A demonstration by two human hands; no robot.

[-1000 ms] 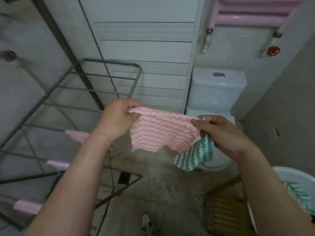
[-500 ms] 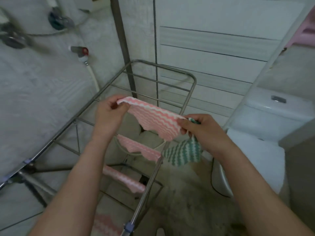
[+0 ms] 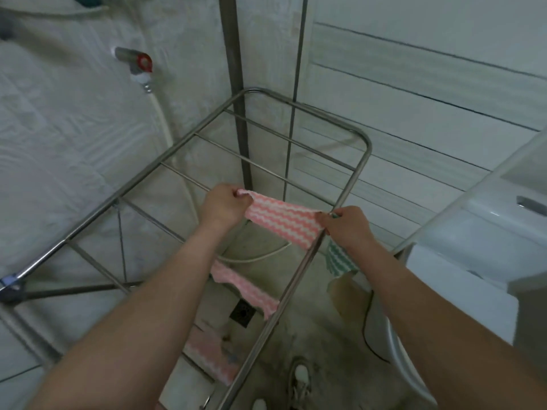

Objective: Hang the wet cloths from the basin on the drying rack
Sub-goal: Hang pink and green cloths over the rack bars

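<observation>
A pink-and-white zigzag cloth [image 3: 282, 220] is stretched between my hands over the metal drying rack [image 3: 359, 161]. My left hand [image 3: 223, 207] pinches its left corner. At the rack's right side rail, my right hand [image 3: 346, 224] pinches the other corner and also holds a green-and-white zigzag cloth [image 3: 339, 260], which dangles below it outside the rail. Two more pink cloths hang on nearer rods: one [image 3: 245, 287] in the middle, another [image 3: 211, 355] lower down. The basin is out of view.
A white toilet [image 3: 461, 250] stands close on the right of the rack. On the left wall are a tap with a red handle [image 3: 139, 65] and a white hose [image 3: 165, 122]. A floor drain [image 3: 242, 312] and my shoe [image 3: 300, 377] lie below.
My view swung left from the toilet to the rack. Both hands carried the pink cloth forward and lowered it over the rack, pulling it out wider; the green cloth stays in my right hand.
</observation>
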